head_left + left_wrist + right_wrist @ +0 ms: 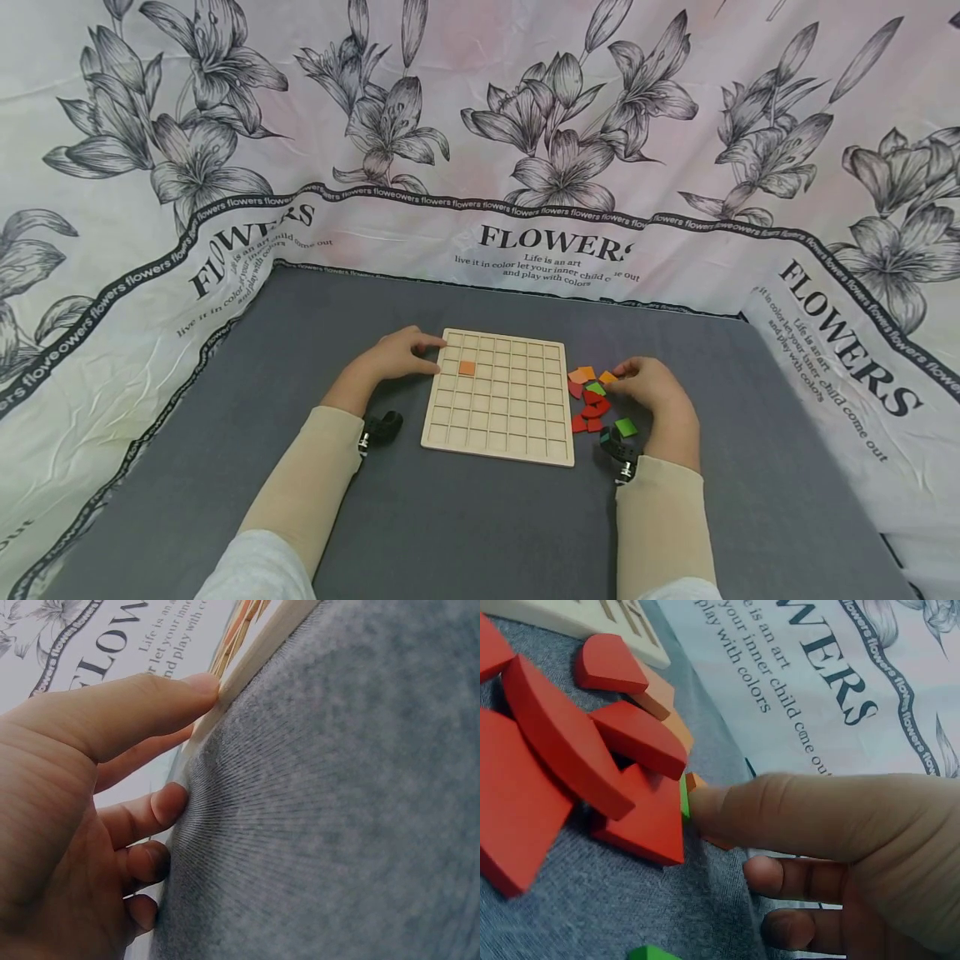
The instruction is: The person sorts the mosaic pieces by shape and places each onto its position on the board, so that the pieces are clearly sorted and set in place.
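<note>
Orange tile [607, 378] sits pinched in the right hand [649, 383].

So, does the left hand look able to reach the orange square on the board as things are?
Probably yes: the left hand is at the left edge of the board, close to the orange square, and nothing visible lies between them.

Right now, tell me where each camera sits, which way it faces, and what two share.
Head: on the head, facing forward and down at the board, red pieces and floral cloth; forearms, left grip and right grip show.
Left wrist: on that wrist, facing the board's edge and gray tabletop; left thumb and fingers show.
Right wrist: on that wrist, facing the red pieces; right thumb and two fingertips show.
Shared: head and right wrist both show the red pieces.
</note>
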`<state>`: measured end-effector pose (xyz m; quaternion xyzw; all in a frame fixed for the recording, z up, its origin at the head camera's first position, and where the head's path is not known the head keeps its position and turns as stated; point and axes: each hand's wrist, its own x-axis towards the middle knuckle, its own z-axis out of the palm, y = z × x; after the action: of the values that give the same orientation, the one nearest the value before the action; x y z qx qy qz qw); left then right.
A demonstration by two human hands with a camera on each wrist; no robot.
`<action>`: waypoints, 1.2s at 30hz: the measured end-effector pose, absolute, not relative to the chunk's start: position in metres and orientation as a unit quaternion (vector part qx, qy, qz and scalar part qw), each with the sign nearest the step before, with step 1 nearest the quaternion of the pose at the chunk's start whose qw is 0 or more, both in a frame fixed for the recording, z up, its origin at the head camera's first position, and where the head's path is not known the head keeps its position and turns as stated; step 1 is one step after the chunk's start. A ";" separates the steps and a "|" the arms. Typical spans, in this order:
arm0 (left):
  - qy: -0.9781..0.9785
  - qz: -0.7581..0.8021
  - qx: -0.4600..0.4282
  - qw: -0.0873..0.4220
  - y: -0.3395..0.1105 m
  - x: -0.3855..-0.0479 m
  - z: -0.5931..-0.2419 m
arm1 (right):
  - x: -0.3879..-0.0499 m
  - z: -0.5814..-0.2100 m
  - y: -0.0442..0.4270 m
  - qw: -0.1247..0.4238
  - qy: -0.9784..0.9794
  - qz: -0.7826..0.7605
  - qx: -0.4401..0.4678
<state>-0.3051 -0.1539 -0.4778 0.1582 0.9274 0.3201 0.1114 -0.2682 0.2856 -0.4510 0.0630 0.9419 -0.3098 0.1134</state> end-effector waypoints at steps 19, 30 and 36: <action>0.929 0.314 0.165 0.111 -0.155 -0.307 -0.479 | -0.266 -0.419 0.268 0.039 0.927 -0.373 0.008; 0.929 0.310 0.168 0.109 -0.155 -0.308 -0.482 | -0.265 -0.402 0.225 0.006 0.927 -0.371 -0.060; 0.929 0.313 0.166 0.111 -0.155 -0.306 -0.481 | -0.266 -0.404 0.202 0.010 0.923 -0.372 -0.097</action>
<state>-0.3064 -0.1549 -0.4807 0.1658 0.9286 0.3129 0.1108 -0.2660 0.2021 -0.4038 -0.0974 0.9230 -0.3721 0.0104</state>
